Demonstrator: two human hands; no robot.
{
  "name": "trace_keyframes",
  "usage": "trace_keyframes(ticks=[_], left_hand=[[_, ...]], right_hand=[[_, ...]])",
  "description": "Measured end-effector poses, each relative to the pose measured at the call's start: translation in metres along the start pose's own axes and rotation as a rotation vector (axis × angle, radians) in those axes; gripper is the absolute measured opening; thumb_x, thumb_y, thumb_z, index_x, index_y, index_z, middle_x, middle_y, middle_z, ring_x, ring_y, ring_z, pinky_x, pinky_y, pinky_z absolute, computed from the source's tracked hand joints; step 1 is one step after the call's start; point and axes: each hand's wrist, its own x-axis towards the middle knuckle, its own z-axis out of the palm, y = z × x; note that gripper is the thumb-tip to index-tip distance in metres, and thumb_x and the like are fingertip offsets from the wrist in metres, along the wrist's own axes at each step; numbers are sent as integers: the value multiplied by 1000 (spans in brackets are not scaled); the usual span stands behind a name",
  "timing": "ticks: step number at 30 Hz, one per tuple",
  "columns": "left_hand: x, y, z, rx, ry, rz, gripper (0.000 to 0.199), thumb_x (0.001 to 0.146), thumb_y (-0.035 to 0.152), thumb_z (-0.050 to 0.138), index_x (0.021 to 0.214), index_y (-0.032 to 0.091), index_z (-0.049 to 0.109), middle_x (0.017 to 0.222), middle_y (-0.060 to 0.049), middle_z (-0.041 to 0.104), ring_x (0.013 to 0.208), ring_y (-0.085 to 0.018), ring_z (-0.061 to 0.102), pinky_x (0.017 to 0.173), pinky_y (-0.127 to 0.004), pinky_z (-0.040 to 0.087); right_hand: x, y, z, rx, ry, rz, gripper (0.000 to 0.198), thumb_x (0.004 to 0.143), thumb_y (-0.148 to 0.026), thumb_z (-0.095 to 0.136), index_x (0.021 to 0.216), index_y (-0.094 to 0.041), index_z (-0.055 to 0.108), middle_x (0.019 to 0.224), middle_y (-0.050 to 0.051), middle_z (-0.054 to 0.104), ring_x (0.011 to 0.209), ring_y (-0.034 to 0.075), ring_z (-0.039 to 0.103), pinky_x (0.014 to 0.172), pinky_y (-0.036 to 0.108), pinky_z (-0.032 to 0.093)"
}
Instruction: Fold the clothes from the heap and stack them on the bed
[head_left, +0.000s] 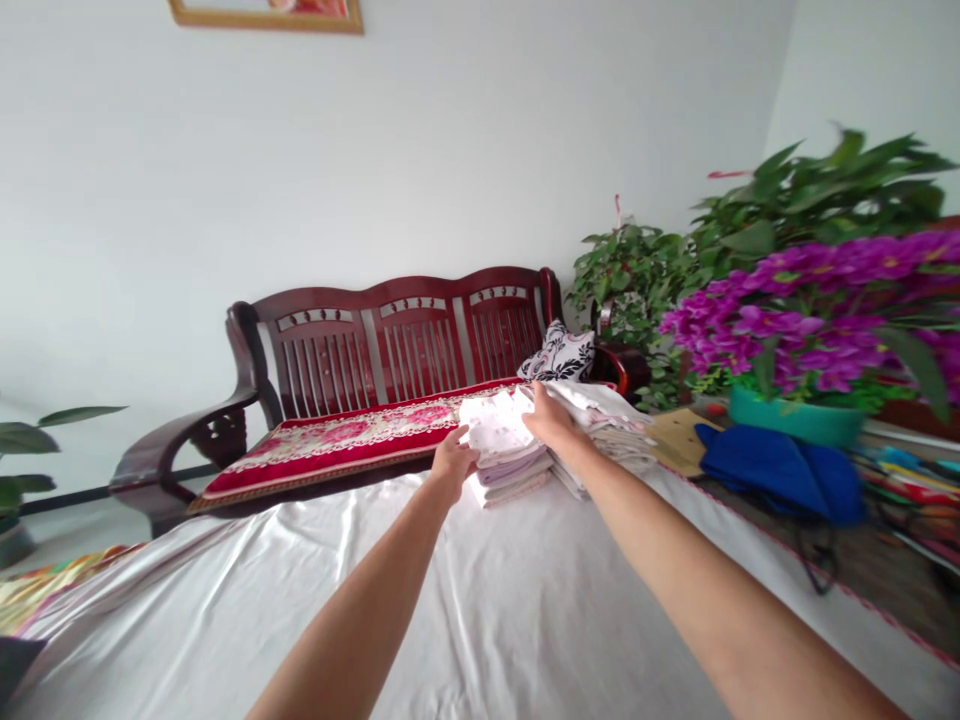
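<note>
A folded white cloth [491, 424] with small faint prints lies at the top of a stack of folded cloths [514, 478] in white and pale lilac. At its left edge, my left hand [454, 462] is closed, the fingertips on the fabric. My right hand [553, 415] grips the opposite edge, its thumb side toward the cloth; part of its fingers is hidden. Just right of this pile, and partly behind my right forearm, stands a second pile of folded cloths [611, 425]. Both piles rest on a white sheet [367, 610] with wrinkles.
Behind the sheet is a dark red wooden bench [375, 340] with a red floral seat cover [345, 440] and a patterned cushion [559, 352]. To the right are a blue cloth item [780, 470], purple flowers [817, 310] in a teal pot [795, 415] and leafy plants [637, 280].
</note>
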Motion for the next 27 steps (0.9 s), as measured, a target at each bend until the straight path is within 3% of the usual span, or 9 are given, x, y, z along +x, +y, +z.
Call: trace_keyframes(ticks=[4,8,13,16,19,22,25,27], left_hand=[[3,-10,-3,90,13,48,50,70,-5,64,117,9,67,79,-3,66,68,-11,66,73,-26,57],[5,-17,-5,203,37,92,46,73,-3,62,117,8,69,74,-2,65,67,-11,65,73,-26,55],[8,-24,-10,406,72,161,42,69,-2,65,108,12,74,87,-6,72,85,-18,67,85,-30,51],[3,-25,-14,502,89,212,38,72,2,66,107,15,74,103,-10,73,99,-22,66,94,-34,48],[-11,-31,-21,554,107,258,41,77,5,63,116,15,70,120,-13,69,106,-23,65,97,-35,47],[-33,-44,-40,590,118,295,41,78,7,61,117,18,69,126,-13,66,108,-24,64,99,-37,47],[-56,-58,-74,720,84,362,38,78,7,59,111,21,71,119,-9,69,112,-24,63,104,-40,44],[-69,-63,-101,891,63,374,38,79,8,57,111,22,71,119,-7,70,115,-25,61,108,-40,41]], right_hand=[[-1,-1,1,-33,-6,-9,73,83,-20,55,152,-16,29,130,17,65,117,29,62,95,36,47],[0,0,-1,-63,-13,-26,72,83,-20,55,150,-13,30,127,17,66,115,28,63,93,34,48],[-8,-4,1,-129,-23,-45,65,83,-17,53,146,-6,38,136,25,58,121,33,59,96,40,47],[-14,-14,2,-164,33,-113,67,86,-14,49,151,-6,31,149,25,44,136,33,44,108,43,37],[-15,-23,6,-207,100,-340,62,94,-22,45,154,-15,29,159,15,34,147,29,26,120,45,19],[-12,-24,14,-261,3,-495,59,97,-42,45,152,-23,35,162,7,31,151,28,15,122,51,7],[-12,-16,27,-264,-148,-443,56,97,-49,44,149,-29,41,161,6,34,151,28,19,121,54,11],[-14,-9,34,-257,-171,-421,53,96,-47,48,145,-30,46,159,7,37,149,28,24,120,55,15]])
